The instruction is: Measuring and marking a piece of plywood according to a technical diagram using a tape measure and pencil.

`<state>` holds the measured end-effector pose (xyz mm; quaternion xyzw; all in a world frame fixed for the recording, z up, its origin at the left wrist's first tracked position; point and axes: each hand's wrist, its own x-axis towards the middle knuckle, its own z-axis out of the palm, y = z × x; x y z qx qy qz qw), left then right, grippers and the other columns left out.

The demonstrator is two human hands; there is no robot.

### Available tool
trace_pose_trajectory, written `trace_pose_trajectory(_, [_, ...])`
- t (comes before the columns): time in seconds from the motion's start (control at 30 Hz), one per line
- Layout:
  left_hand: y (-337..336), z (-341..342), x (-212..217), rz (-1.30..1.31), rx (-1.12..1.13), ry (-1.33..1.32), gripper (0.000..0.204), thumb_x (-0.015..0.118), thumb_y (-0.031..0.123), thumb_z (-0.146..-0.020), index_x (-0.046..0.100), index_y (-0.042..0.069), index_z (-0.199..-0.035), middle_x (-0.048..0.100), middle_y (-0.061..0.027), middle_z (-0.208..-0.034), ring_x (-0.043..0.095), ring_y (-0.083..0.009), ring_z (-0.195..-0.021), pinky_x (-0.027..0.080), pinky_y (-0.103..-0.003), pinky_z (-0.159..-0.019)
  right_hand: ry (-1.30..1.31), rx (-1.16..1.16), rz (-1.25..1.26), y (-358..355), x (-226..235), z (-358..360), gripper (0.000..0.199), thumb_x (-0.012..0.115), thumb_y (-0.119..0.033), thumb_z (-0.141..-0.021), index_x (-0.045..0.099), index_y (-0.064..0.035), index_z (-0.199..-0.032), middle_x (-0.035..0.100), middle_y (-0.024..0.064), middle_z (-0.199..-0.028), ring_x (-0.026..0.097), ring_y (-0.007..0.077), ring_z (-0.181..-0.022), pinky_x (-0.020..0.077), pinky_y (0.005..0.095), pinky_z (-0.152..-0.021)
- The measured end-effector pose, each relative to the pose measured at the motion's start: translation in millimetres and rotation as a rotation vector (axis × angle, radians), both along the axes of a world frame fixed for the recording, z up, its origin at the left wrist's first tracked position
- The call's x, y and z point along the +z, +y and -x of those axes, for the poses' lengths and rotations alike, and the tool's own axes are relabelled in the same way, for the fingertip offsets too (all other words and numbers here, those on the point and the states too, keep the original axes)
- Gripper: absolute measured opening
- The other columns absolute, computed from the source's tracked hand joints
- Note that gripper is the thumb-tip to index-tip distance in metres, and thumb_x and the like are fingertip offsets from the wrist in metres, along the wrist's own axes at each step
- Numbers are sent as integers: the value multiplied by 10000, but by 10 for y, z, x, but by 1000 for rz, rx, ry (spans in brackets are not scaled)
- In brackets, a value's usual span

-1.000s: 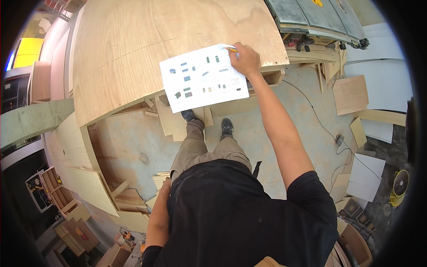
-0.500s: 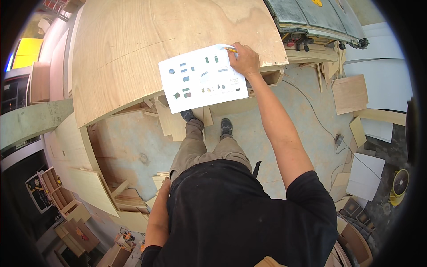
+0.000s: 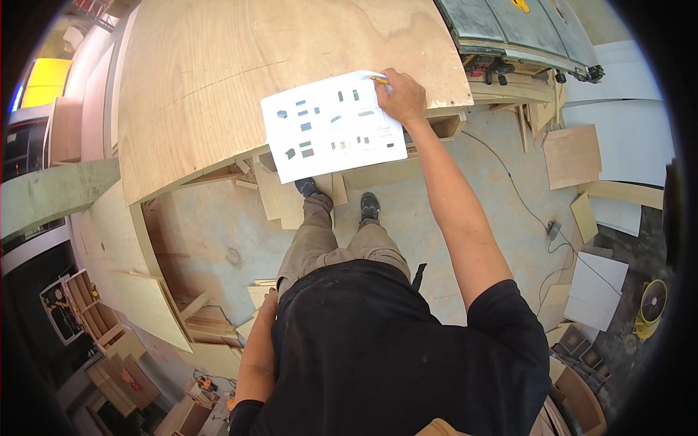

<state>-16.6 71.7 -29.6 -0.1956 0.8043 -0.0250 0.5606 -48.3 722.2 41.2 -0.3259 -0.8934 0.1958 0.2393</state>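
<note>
Grasps a yellow pencil (image 3: 379, 80) in the bent fingers of the right hand (image 3: 404, 97), at the far right corner of a white sheet (image 3: 334, 129) with small coloured drawings of panels and boxes. Points the pencil leftward over that corner; cannot tell any pinch on the paper itself. Position of the sheet: across the near edge of a plywood surface (image 3: 203, 65), with the near part jutting past that edge; contact with the surface not discernible. Has the left hand (image 3: 270, 300) low at the left side, beside the khaki trousers (image 3: 309, 240), largely hidden by the black T-shirt (image 3: 363, 334); cannot tell the state of its fingers. To the far right, beside the surface: a grey-topped machine (image 3: 502, 33). On the right side of the floor (image 3: 443, 240): a dark cable (image 3: 513, 174), a square plywood panel (image 3: 573, 156), a white panel (image 3: 595, 292) and a yellow fan (image 3: 652, 304).
</note>
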Motion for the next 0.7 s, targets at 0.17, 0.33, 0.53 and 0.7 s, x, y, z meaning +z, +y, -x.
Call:
trace_pose_trajectory(0.17, [-79,21,-17,-19,-38,-37,612,335,405,-966,329,51,-1465,304,-283,-1506,340,-494,-1368,343,-562,-1109,-6,-2,3,-9,19,-3,223,633,-298,-834,668,-130,-976,651,120,-756,662,292,-721,529,437,-647])
trace_pose_trajectory(0.33, [-246,30,-125,-45,-69,-60,609,336,413,-967,335,42,-1452,307,-286,-1500,335,-501,-1366,348,-577,-1100,-28,-3,5,-9,31,1,224,630,-301,-843,668,-130,-982,657,118,-766,664,286,-728,530,434,-651])
trace_pose_trajectory(0.53, [-307,5,-161,-78,-43,-49,615,343,430,-964,341,37,-1437,313,-286,-1493,330,-509,-1364,358,-595,-1087,-51,3,8,-19,49,8,225,625,-302,-848,670,-128,-984,666,113,-777,668,275,-741,531,423,-656])
trace_pose_trajectory(0.7, [-161,11,0,-91,-26,-49,626,346,439,-961,337,35,-1439,316,-287,-1490,332,-511,-1361,362,-601,-1082,-57,-5,3,-23,59,2,219,627,-303,-847,671,-129,-974,665,110,-769,669,273,-740,531,420,-654])
